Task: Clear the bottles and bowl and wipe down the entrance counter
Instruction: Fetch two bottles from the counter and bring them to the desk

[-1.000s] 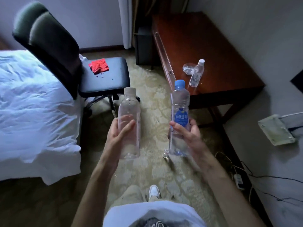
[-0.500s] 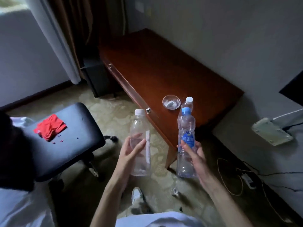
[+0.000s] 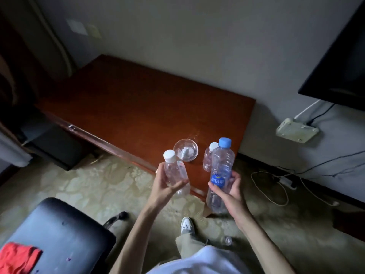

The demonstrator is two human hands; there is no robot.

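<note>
While the left hand (image 3: 167,186) is wrapped around a clear bottle with a white cap (image 3: 174,171) and the right hand (image 3: 230,189) squeezes the blue-capped bottle (image 3: 220,171) near the middle of the frame, both should stay upright with firm, gentle holds. A small bottle (image 3: 208,159) and the glass bowl (image 3: 185,149) sit on the brown counter (image 3: 138,99) just above the hands. The small bottle is half hidden, what lies in the bowl is hard to tell, and the red cloth (image 3: 17,258) at lower left is cut off.
</note>
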